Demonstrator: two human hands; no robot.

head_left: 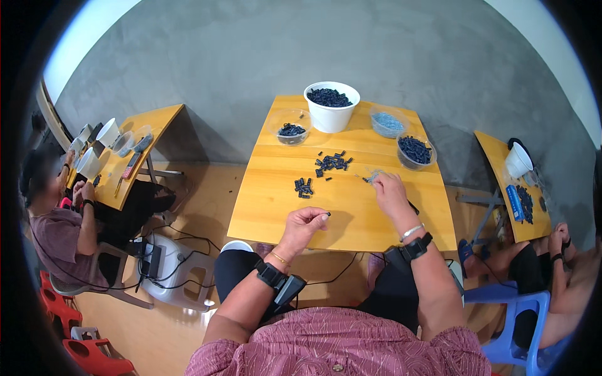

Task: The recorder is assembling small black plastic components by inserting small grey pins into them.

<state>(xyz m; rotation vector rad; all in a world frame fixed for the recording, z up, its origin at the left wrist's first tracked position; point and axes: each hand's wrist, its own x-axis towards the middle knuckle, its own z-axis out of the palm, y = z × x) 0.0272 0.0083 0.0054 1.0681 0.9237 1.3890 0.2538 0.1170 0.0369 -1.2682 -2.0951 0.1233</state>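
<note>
Between thumb and forefinger, my left hand (302, 229) pinches a small black cylindrical piece (328, 214) above the front of the wooden table (263, 210). Farther right, my right hand (390, 191) reaches down with its fingertips together at a little heap of small pale grey-blue parts (374, 176); whether a part is between them is hidden. Left of that heap lies a loose pile of black cylindrical pieces (333, 163). A smaller cluster of the same pieces (303, 187) sits nearer to me, beyond my left hand.
A white bucket (331, 119) of black pieces stands at the table's back. Clear tubs hold black pieces (291, 130), light blue parts (388, 121) and more black pieces (416, 151). People sit at side tables (157, 128) left and right; a grey stool (179, 269) with cables stands at left.
</note>
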